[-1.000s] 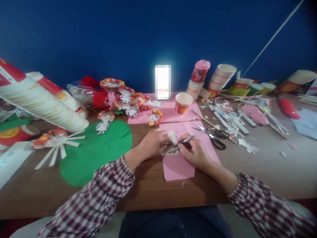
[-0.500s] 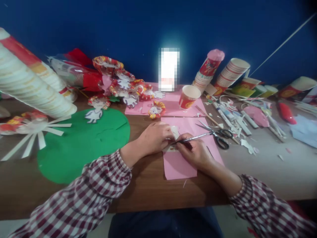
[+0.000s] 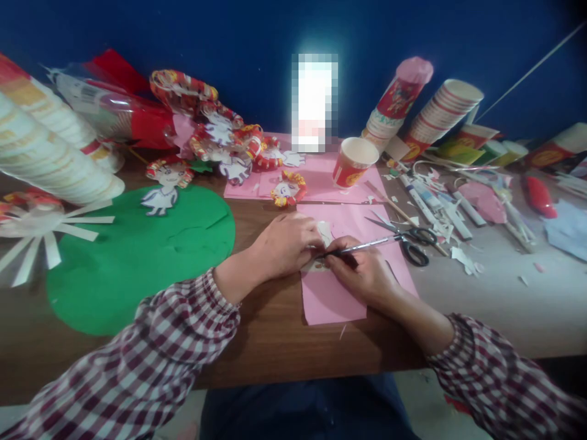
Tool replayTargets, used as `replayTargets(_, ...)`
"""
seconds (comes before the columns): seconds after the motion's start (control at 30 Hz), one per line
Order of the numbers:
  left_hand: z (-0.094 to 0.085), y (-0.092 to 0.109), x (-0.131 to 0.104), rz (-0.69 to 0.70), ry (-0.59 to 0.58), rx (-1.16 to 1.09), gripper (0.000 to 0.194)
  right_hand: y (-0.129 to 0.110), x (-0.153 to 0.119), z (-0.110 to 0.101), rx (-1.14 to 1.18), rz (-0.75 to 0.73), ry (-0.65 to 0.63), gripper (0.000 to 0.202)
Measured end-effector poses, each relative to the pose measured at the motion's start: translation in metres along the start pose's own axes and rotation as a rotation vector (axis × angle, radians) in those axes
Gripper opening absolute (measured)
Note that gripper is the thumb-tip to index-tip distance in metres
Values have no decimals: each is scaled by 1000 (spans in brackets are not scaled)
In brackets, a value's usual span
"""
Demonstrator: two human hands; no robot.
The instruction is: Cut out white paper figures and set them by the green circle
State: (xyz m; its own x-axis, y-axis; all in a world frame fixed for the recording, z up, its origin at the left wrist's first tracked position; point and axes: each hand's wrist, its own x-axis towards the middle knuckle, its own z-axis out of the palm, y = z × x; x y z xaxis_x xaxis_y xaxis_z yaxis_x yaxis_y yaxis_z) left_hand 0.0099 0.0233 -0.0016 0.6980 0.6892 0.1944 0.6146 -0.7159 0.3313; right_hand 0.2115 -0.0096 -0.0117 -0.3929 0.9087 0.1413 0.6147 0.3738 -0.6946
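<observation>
My right hand [image 3: 367, 272] is closed round a slim pen [image 3: 369, 243], its dark tip down by the fingers of the other hand. My left hand [image 3: 285, 245] has its fingers bent together on a small white paper piece [image 3: 324, 230], which they partly cover. Both hands meet over a pink paper sheet [image 3: 334, 302] on the wooden table. Just right of the pen lie black-handled scissors [image 3: 415, 239], blades apart. What is drawn beside the pen tip is too small to make out.
A large green paper disc [image 3: 137, 269] lies left, with a paper doll [image 3: 160, 198] at its far edge. A paper cup [image 3: 354, 164] stands behind the hands. Stacked cups [image 3: 50, 146] lean in from the left. Markers [image 3: 419, 198] and scraps litter the right side.
The camera view has shifted slightly, so the objects at the back sit higher in the picture. Both hands keep nearly the same pose, with the pen still in the right one.
</observation>
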Motion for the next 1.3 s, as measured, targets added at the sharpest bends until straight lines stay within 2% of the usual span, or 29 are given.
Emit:
replayTargets(0.6,2,-3,-1,23,13,-1,17,-1,-1,0,13,52,-8,11)
replayTargets(0.9,1,-2,0,27,-11,12,17,-3,1,-1,61,8,-10,8)
replayTargets(1.3,1,-2,-1,20,10,-17,16,1,-1,0,-23,52,-8,11)
